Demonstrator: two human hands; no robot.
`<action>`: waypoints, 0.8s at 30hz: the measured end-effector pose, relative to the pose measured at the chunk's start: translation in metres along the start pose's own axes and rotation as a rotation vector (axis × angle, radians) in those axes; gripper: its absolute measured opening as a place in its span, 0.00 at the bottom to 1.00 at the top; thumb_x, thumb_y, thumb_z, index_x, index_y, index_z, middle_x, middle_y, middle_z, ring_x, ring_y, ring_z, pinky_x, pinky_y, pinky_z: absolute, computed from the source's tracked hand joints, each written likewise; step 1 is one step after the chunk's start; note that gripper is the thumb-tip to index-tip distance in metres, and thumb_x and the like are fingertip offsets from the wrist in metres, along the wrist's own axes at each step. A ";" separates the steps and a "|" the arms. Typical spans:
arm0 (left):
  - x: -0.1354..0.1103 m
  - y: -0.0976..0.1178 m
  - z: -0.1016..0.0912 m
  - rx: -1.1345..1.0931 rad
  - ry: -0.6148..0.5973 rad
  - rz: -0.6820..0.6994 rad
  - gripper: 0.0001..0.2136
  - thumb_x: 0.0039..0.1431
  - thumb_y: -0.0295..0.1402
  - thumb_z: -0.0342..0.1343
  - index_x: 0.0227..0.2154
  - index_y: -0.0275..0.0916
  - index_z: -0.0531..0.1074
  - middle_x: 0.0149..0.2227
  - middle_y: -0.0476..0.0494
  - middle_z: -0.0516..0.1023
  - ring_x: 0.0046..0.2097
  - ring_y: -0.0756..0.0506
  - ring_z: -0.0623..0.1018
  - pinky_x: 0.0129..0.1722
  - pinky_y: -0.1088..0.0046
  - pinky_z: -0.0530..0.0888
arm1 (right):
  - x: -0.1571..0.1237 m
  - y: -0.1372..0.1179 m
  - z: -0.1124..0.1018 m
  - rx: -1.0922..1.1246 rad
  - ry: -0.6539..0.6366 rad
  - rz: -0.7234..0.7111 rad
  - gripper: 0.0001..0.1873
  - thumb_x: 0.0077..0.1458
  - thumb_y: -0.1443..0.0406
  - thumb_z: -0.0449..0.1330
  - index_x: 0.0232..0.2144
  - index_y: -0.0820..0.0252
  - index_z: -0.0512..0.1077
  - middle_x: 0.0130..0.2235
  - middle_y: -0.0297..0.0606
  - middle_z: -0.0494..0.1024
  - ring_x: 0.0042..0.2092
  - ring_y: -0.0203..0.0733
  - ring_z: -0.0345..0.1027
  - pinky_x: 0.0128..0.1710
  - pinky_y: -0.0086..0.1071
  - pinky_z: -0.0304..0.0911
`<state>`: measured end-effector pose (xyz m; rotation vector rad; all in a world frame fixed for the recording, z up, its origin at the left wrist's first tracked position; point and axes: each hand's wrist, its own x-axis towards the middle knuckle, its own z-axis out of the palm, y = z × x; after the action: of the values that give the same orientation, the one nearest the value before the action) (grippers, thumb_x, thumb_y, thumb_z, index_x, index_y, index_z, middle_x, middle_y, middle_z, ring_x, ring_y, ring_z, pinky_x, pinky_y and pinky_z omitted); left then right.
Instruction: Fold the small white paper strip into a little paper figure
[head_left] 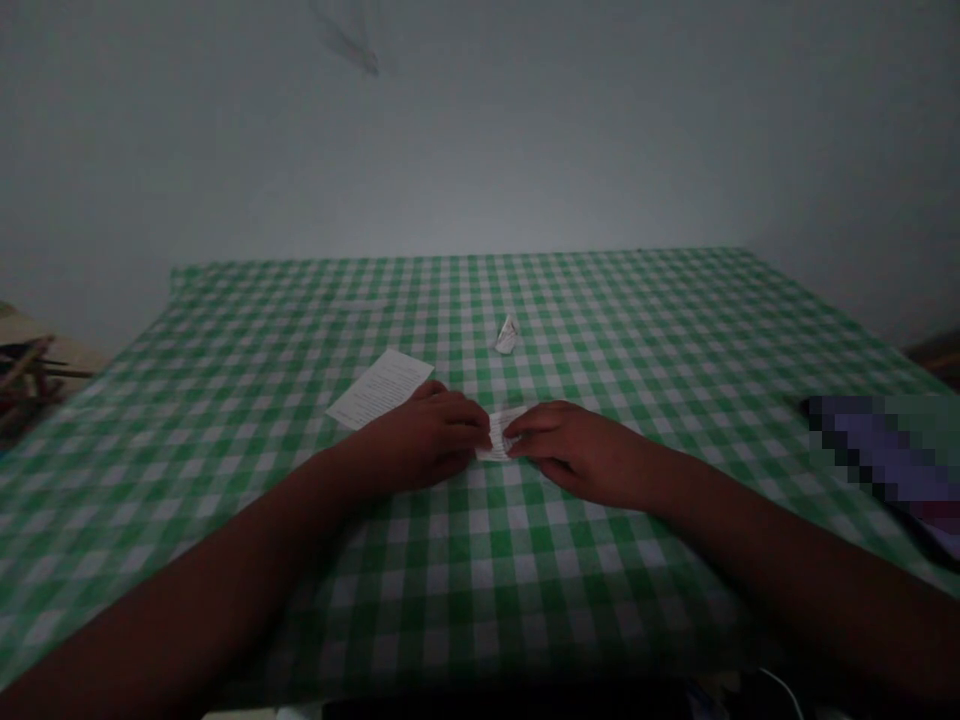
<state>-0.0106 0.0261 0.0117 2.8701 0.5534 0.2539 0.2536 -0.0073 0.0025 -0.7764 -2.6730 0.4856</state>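
A small piece of white printed paper (497, 432) lies on the table between my two hands. My left hand (439, 438) has its fingertips on the paper's left side, fingers bent and close together. From the other side, my right hand (581, 452) has its fingers on the right part of the paper, with the thumb low near the tablecloth. The fingers cover both ends of the paper, so its full outline is hidden. Just beyond my left hand lies a larger printed sheet (381, 388), flat and turned at an angle.
A small crumpled or folded paper scrap (507, 335) rests farther back. The green and white checked tablecloth (600, 330) reaches a pale wall (480, 130). At the right edge is a dark-rimmed, pixelated object (885, 450). Some brownish clutter (30, 385) stands beyond the left edge.
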 end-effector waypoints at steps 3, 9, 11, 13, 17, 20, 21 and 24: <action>0.001 0.004 -0.004 -0.041 0.020 -0.010 0.07 0.65 0.29 0.53 0.42 0.41 0.75 0.48 0.46 0.78 0.48 0.44 0.75 0.51 0.62 0.59 | 0.001 -0.001 -0.001 0.008 -0.008 0.003 0.14 0.62 0.72 0.56 0.47 0.61 0.77 0.53 0.44 0.77 0.56 0.44 0.69 0.59 0.41 0.62; 0.003 0.007 0.000 -0.150 0.044 -0.181 0.08 0.68 0.35 0.51 0.39 0.41 0.75 0.43 0.49 0.79 0.46 0.46 0.75 0.50 0.63 0.57 | 0.003 -0.003 -0.002 0.029 -0.012 -0.021 0.13 0.62 0.72 0.55 0.46 0.64 0.77 0.50 0.45 0.79 0.54 0.43 0.70 0.58 0.40 0.64; 0.004 0.008 0.005 -0.159 0.061 -0.250 0.09 0.68 0.36 0.51 0.38 0.41 0.75 0.42 0.49 0.78 0.46 0.46 0.75 0.49 0.64 0.58 | 0.003 -0.003 -0.002 0.036 -0.008 -0.018 0.14 0.62 0.72 0.55 0.46 0.64 0.77 0.50 0.45 0.79 0.53 0.43 0.70 0.58 0.40 0.64; 0.006 0.009 0.010 -0.148 0.082 -0.307 0.09 0.68 0.37 0.51 0.39 0.41 0.75 0.42 0.48 0.78 0.47 0.45 0.74 0.48 0.63 0.59 | 0.003 -0.003 -0.002 0.042 -0.001 -0.025 0.14 0.62 0.73 0.55 0.46 0.63 0.77 0.49 0.45 0.79 0.53 0.43 0.70 0.57 0.39 0.64; 0.009 0.012 0.018 -0.092 0.107 -0.358 0.07 0.67 0.36 0.52 0.39 0.41 0.74 0.41 0.48 0.77 0.46 0.45 0.75 0.46 0.63 0.59 | 0.002 -0.003 -0.003 0.041 -0.006 -0.037 0.14 0.61 0.73 0.55 0.46 0.63 0.77 0.50 0.45 0.78 0.54 0.44 0.70 0.57 0.41 0.64; 0.011 0.014 0.022 -0.077 0.109 -0.392 0.06 0.66 0.34 0.52 0.39 0.40 0.72 0.40 0.48 0.76 0.45 0.44 0.74 0.46 0.63 0.60 | 0.001 -0.003 -0.003 0.034 -0.020 -0.034 0.14 0.61 0.72 0.55 0.45 0.63 0.78 0.52 0.47 0.77 0.55 0.45 0.69 0.58 0.42 0.63; 0.011 0.015 0.022 -0.074 0.114 -0.404 0.05 0.65 0.34 0.52 0.39 0.40 0.72 0.40 0.48 0.76 0.45 0.44 0.74 0.46 0.62 0.61 | 0.001 -0.003 -0.003 0.030 -0.020 -0.036 0.14 0.61 0.72 0.55 0.45 0.63 0.78 0.52 0.47 0.77 0.55 0.46 0.69 0.58 0.43 0.63; 0.013 0.017 0.024 -0.061 0.113 -0.436 0.05 0.65 0.33 0.52 0.38 0.41 0.71 0.39 0.48 0.75 0.45 0.44 0.74 0.46 0.62 0.61 | 0.001 -0.003 -0.003 0.035 -0.010 -0.043 0.14 0.61 0.73 0.55 0.45 0.62 0.78 0.51 0.46 0.77 0.55 0.45 0.69 0.57 0.43 0.64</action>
<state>0.0122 0.0119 -0.0056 2.6009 1.1459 0.3523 0.2521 -0.0086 0.0063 -0.7065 -2.6774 0.5257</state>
